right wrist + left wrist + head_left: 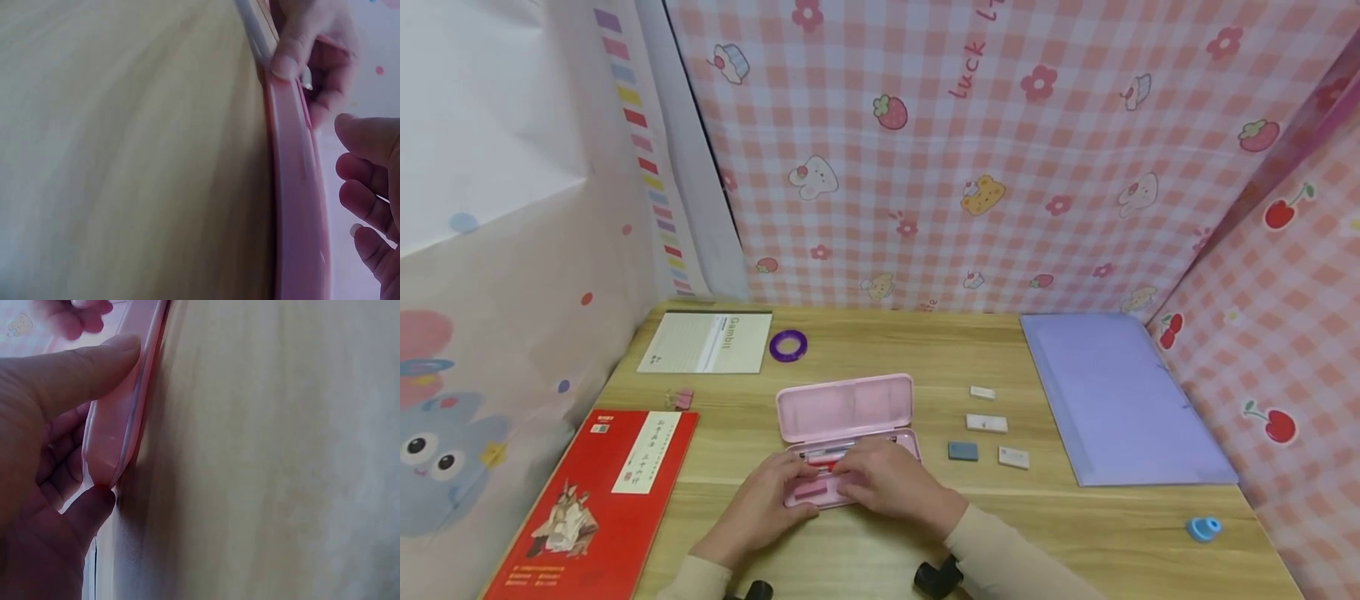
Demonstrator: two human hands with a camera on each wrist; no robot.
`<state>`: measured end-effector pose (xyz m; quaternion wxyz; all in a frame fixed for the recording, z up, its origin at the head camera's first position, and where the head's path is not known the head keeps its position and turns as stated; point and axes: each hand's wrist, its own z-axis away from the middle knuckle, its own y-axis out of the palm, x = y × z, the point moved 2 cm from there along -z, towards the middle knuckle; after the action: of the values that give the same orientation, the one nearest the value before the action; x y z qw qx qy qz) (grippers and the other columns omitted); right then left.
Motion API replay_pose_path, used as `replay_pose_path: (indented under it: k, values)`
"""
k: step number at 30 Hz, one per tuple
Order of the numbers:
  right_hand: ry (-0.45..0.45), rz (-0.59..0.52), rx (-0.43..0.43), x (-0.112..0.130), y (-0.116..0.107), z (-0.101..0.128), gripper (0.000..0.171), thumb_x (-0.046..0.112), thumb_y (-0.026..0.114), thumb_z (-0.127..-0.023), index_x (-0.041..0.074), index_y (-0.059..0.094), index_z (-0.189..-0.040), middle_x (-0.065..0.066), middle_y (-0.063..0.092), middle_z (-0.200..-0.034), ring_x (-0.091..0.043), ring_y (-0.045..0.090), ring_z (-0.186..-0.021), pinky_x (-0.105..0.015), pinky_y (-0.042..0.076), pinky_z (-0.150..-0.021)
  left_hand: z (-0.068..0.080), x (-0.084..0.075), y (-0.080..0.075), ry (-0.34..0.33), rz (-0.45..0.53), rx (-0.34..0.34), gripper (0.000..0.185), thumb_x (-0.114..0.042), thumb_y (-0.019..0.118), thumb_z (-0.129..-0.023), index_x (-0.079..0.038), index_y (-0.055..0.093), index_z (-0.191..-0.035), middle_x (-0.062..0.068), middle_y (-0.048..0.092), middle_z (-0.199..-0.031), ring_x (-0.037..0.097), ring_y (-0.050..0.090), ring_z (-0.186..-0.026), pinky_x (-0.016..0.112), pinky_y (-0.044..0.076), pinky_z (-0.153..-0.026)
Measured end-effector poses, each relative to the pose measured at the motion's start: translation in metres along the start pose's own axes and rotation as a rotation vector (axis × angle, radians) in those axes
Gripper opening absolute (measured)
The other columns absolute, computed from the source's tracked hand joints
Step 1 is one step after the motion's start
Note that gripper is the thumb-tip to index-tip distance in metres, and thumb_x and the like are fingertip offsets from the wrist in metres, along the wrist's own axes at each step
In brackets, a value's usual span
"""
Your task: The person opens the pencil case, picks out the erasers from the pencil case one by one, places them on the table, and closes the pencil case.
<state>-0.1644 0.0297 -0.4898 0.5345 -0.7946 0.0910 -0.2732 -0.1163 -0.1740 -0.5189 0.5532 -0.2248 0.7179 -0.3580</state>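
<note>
A pink pencil case (pixel 880 406) lies open on the table, its lid tipped back. Pens (pixel 825 457) and a darker pink block (pixel 810 490) show inside it. My left hand (pixel 767 496) holds the left end of the case; the left wrist view has the thumb (pixel 119 353) along the near wall and another finger at the corner. Over the right half of the tray is my right hand (pixel 891 477), which hides part of the contents. In the right wrist view its fingers (pixel 362 197) are loosely bent and spread just above the case, with nothing between them.
Several erasers (pixel 987 423) lie right of the case, before a purple folder (pixel 1135 400). A blue cone-shaped item (pixel 1203 528) is near the right edge. Leftward are a red book (pixel 602 500), a pink clip (pixel 683 399), a notebook (pixel 700 343) and a purple tape roll (pixel 773 346).
</note>
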Motion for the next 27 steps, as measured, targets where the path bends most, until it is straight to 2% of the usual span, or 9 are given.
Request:
replay_pose_path:
  k: [9,27]
  values:
    - [-0.004,0.048,0.005,0.010,0.016,-0.012,0.014,0.027,0.072,-0.085,0.021,0.074,-0.098,0.012,0.067,-0.095,-0.004,0.060,-0.090,-0.020,0.048,-0.084,0.000,0.002,0.001,0.006,0.007,-0.007,0.043,-0.022,0.087,-0.067,-0.017,0.069,-0.105,-0.008,0.061,-0.109,0.011,0.054,-0.107,0.039,0.048,-0.096]
    - [-0.029,0.075,0.025,0.009,0.022,-0.015,0.015,0.028,0.072,-0.086,0.024,0.075,-0.100,0.013,0.069,-0.097,-0.004,0.060,-0.092,-0.018,0.048,-0.084,-0.002,0.002,0.001,0.023,-0.017,-0.012,0.039,-0.023,0.087,-0.066,-0.017,0.069,-0.101,-0.009,0.062,-0.106,0.011,0.054,-0.105,0.038,0.047,-0.095]
